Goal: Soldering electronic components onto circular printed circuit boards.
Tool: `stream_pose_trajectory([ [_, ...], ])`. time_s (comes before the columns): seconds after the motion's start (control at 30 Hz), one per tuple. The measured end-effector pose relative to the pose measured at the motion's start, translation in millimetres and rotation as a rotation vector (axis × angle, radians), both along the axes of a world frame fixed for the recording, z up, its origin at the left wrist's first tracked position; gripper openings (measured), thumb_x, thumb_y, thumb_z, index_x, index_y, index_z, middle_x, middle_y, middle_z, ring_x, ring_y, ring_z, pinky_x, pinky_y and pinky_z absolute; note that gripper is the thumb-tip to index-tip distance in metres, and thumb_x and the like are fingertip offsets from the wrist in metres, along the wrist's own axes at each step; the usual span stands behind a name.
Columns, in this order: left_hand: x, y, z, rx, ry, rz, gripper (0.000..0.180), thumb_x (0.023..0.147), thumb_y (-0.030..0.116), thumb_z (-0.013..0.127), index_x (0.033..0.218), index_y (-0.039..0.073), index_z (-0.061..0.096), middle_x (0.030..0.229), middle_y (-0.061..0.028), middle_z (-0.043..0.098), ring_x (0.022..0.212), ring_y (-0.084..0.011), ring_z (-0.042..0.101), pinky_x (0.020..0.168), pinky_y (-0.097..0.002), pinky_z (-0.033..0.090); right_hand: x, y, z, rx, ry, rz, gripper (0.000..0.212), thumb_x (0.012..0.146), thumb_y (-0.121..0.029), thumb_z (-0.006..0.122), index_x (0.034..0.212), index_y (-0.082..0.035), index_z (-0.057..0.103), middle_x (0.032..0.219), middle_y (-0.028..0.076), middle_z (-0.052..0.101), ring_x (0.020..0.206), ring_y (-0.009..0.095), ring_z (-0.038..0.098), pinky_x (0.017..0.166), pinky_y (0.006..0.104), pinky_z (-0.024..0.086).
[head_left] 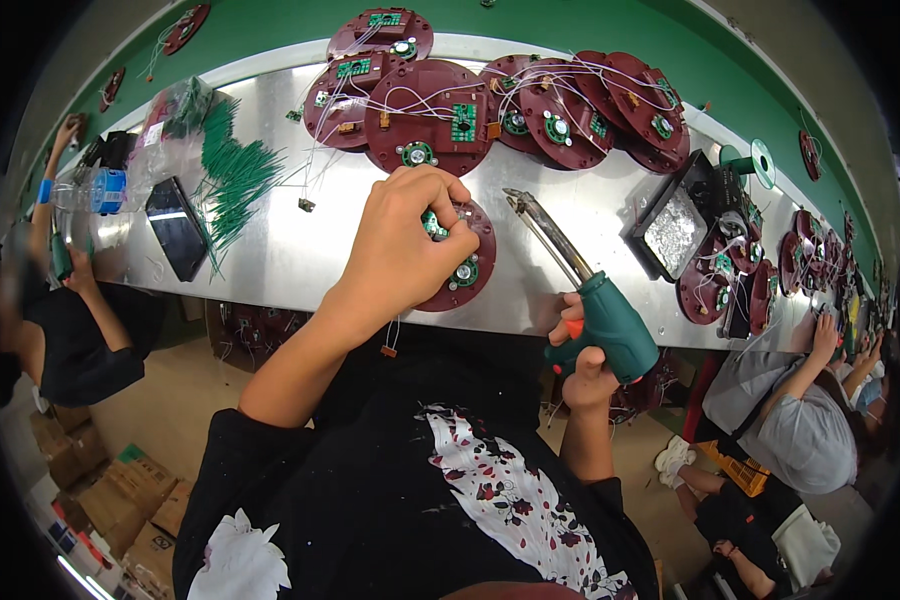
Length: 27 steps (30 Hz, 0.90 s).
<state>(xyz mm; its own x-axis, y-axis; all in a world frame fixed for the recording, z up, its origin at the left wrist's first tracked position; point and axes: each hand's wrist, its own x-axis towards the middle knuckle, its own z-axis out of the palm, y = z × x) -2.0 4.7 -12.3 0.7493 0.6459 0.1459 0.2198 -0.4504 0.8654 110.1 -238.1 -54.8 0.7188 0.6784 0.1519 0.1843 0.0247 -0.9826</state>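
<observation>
At centre, the left hand (pixel 410 240) was pinched over a dark red disc (pixel 482 240), partly covering it; whether its fingertips held anything could not be told. The right hand (pixel 591 382), right of centre, grasped one green soldering gun (pixel 618 322). Further right, one black tray (pixel 660 203) held silvery material (pixel 675 235), indistinct through glare. One clear bag (pixel 160 130) sat upper left.

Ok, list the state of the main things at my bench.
Soldering gun, held in right hand; heat, cannot tell
Nearest maroon disc, partly covered by left hand
Left hand, fingers bent, grip unclear
Rear maroon discs, overlapping, wires attached
Phone, lying flat, screen dark
Green strands, loose, spread out
Black tray, open, holding silvery material
</observation>
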Motion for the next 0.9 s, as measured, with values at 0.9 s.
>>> stream_pose_trajectory([
  [0.9,-37,-18,36,0.425,0.206,-0.32,0.063,0.073,0.028,0.092,0.122,0.005,0.059,0.144,-0.0178,0.057,0.132,-0.0382,0.053,0.111,-0.0445,0.037,0,-2,-4,0.111,0.063,-0.084,0.086,0.097,-0.076,0.053,0.115,0.007,0.065,0.087,0.012,0.068,0.071,0.016,0.063,0.064,0.0287,0.049],
])
